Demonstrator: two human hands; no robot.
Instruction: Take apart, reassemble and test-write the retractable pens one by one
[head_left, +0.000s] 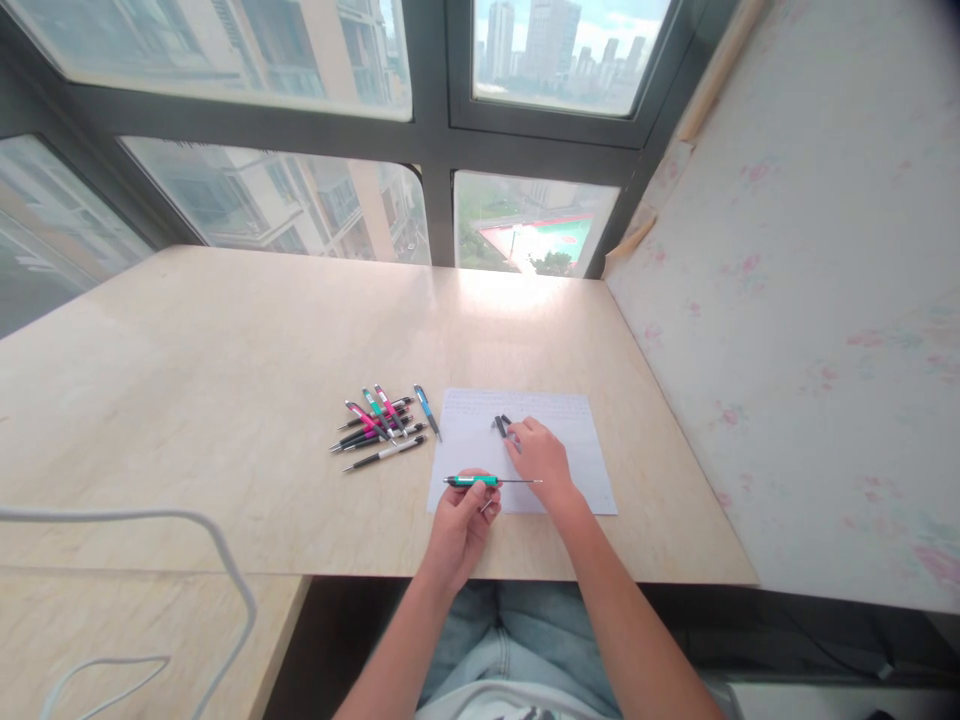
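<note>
My left hand (463, 520) is closed around a teal pen barrel (472, 481), held level above the near edge of a white sheet of paper (577, 470); a thin refill (517, 481) sticks out of it to the right. My right hand (541, 458) rests on the paper with fingers curled, its fingertips at two small dark pen parts (501, 424). Whether those fingers grip anything is hidden.
A pile of several pens (381, 425), pink, teal, blue and black, lies on the pale wooden table (225, 380) left of the paper. Windows run along the table's far edge, a flowered wall on the right. A white cable (225, 560) loops at the near left.
</note>
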